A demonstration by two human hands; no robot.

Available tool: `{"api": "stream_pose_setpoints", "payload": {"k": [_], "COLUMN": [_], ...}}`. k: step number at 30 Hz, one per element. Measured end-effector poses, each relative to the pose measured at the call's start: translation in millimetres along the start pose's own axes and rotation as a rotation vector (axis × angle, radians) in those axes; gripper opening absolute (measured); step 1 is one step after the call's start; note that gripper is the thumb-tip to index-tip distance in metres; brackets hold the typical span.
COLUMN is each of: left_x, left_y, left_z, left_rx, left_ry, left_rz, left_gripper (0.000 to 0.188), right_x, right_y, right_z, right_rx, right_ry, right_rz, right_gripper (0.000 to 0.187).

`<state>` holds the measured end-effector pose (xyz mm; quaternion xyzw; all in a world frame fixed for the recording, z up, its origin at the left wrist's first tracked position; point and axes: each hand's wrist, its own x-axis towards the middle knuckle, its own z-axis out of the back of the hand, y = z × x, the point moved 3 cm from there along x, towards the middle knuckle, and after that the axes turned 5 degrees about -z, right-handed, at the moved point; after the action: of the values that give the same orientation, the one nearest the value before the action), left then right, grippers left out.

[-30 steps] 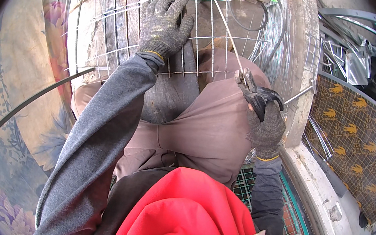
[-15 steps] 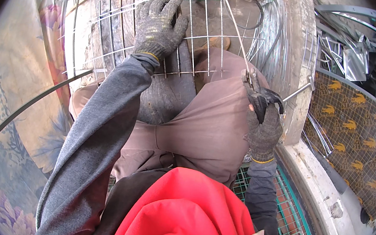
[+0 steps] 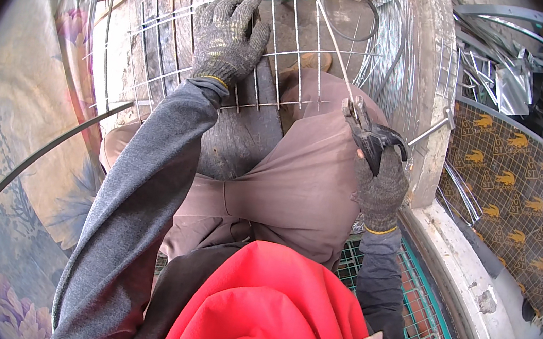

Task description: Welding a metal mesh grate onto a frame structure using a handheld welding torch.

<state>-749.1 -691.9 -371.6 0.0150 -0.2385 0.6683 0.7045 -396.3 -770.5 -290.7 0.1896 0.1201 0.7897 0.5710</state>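
Note:
A silver wire mesh panel (image 3: 290, 47) lies over a weathered wooden plank (image 3: 237, 141). My gloved left hand (image 3: 231, 35) rests flat on the mesh, its fingers stretched toward the far edge and the thumb apart. Gripped in my gloved right hand (image 3: 382, 191) is a pair of pliers (image 3: 371, 138) with black handles, held above my right thigh. One long wire (image 3: 337, 49) slants from the mesh's far right corner to the jaws of the pliers. Whether the jaws are fully closed on it is hard to see.
A bundle of thin loose wires (image 3: 397, 49) lies beyond my right hand. A metal bolt or rod (image 3: 433, 130) juts up by the concrete ledge. Farther right lie metal scraps (image 3: 511, 91) and a dark patterned board (image 3: 508, 194). Green wire grating (image 3: 425, 327) sits below my right arm.
The pliers' jaws have shifted slightly left and toward the far side, and the long wire has swung left with them. My left hand stays almost in place on the mesh.

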Motion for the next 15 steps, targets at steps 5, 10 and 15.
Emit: {"api": "stream_pose_setpoints", "payload": {"k": [5,10,15], "left_x": [-0.7,-0.5,-1.0], "left_y": [0.3,-0.1,-0.5], "left_z": [0.4,0.4,-0.1], "left_rx": [0.005,-0.008,-0.004], "left_ry": [-0.014,-0.016,-0.009], "left_rz": [-0.005,-0.003,-0.004], "left_gripper": [0.055,0.055,0.056], "right_x": [1.2,-0.2,-0.8], "right_y": [0.9,0.1,-0.8], "right_z": [-0.8,-0.4,-0.4], "right_rx": [-0.029,-0.037,-0.02], "right_ry": [-0.007,-0.02,0.039], "right_rz": [0.028,0.034,-0.011], "right_gripper": [0.051,0.051,0.054]}}
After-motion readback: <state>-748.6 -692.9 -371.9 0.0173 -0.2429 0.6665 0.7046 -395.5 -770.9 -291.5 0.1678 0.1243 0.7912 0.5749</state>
